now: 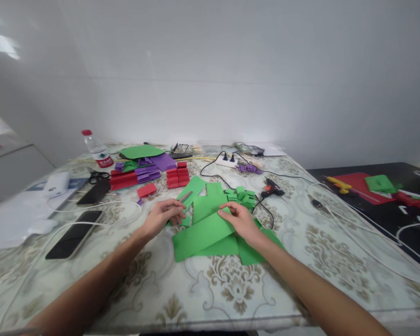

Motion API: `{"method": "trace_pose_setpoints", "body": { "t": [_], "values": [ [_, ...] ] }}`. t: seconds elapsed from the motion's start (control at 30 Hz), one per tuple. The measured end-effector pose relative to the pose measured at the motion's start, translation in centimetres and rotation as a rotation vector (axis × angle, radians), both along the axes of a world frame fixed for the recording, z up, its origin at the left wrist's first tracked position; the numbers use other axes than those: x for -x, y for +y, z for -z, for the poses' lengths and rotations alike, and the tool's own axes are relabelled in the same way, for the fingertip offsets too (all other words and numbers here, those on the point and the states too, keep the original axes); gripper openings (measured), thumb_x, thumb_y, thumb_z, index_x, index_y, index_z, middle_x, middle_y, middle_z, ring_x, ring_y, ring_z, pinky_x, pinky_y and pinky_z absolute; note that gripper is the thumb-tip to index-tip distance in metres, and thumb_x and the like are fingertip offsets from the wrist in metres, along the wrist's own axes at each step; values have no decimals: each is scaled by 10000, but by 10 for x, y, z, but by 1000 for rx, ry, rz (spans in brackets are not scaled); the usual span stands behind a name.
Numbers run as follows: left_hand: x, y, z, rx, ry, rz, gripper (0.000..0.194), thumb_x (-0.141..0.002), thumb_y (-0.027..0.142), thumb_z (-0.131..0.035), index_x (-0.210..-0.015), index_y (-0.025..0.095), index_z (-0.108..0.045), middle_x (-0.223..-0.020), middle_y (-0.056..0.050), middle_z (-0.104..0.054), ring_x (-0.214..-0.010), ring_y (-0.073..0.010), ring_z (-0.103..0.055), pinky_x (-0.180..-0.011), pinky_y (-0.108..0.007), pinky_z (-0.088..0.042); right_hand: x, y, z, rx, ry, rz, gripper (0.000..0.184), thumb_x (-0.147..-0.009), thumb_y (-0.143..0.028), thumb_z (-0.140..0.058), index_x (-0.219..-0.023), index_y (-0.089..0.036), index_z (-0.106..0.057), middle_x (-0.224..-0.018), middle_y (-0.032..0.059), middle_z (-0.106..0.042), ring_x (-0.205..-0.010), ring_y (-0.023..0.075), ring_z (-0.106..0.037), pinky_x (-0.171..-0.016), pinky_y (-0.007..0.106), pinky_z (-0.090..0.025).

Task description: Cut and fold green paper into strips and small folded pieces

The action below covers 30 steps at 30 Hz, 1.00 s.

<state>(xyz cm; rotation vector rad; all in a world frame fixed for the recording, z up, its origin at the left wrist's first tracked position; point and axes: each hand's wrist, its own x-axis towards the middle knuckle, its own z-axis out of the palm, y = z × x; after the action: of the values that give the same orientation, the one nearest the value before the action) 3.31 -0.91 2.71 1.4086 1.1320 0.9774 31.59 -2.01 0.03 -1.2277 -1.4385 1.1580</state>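
My left hand (165, 217) is curled, with its fingertips at a slim grey pointed tool (186, 196). The tool's tip angles away to the right over a green paper piece (195, 185); its other end is hidden by the hand. My right hand (243, 222) pinches the upper right end of a long green paper strip (201, 235) between thumb and fingers. That strip slants across other green sheets (219, 246). Just beyond the right hand sits a cluster of folded green paper pieces (244, 196).
Folded red paper stacks (177, 176) and purple folded strips (147, 173) lie back left, near a bottle (98, 150). Phones (75, 234) and white cables lie left. A power strip (226, 161) and glue gun (272, 187) with black cords stand back right. A dark side table (374, 172) adjoins.
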Motion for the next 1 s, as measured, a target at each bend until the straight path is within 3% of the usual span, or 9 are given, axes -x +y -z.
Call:
{"method": "trace_pose_setpoints", "body": {
  "t": [0.13,0.23,0.33,0.5,0.6,0.83,1.0],
  "values": [
    [-13,-12,2,8,95,137,361,-753,476,-770,-884,140,-752,-740,-92,-748,-555,-194,-648,-502,-288,-501,9,-7,-2,21,-13,-89,364,-718,-523,-819,-809,-185,-722,-613,-51,-443,-601,138,-410,-568,266,-311],
    [-24,-23,3,-40,169,214,282,-790,423,-763,-873,154,-772,-817,-70,-739,-705,-194,-653,-598,-267,-501,18,-15,-3,54,-16,-180,399,-701,-551,-835,-792,-177,-730,-559,-69,-394,-547,117,-344,-533,261,-268],
    [-31,-31,6,-70,223,299,209,-816,361,-737,-830,153,-755,-752,-26,-689,-705,-163,-596,-655,-253,-468,25,-22,-3,67,-14,-220,416,-694,-556,-846,-792,-170,-725,-560,-66,-429,-539,108,-335,-524,258,-252],
    [-32,-34,12,-87,276,372,167,-855,308,-660,-808,150,-688,-660,24,-567,-609,-120,-481,-589,-230,-384,28,-23,-2,51,-5,-199,395,-686,-532,-859,-771,-170,-725,-564,-57,-466,-546,111,-354,-526,258,-253],
    [-27,-29,12,-107,292,364,150,-832,291,-638,-781,151,-661,-664,23,-538,-623,-124,-461,-587,-232,-366,19,-15,-6,12,5,-128,358,-701,-511,-848,-764,-177,-733,-556,-60,-447,-558,118,-371,-546,262,-277],
    [-8,-7,11,-135,291,238,124,-753,284,-581,-744,167,-617,-690,18,-556,-667,-141,-492,-638,-243,-385,-21,17,-12,-25,64,87,417,-695,-574,-823,-827,-190,-726,-730,20,-687,-673,184,-577,-633,296,-415],
    [-1,2,13,-136,301,149,151,-731,307,-574,-722,165,-626,-671,17,-564,-651,-146,-498,-632,-249,-374,-23,22,-9,-5,85,131,432,-661,-581,-844,-823,-194,-739,-763,47,-740,-695,213,-632,-649,317,-459]
  ]
}}
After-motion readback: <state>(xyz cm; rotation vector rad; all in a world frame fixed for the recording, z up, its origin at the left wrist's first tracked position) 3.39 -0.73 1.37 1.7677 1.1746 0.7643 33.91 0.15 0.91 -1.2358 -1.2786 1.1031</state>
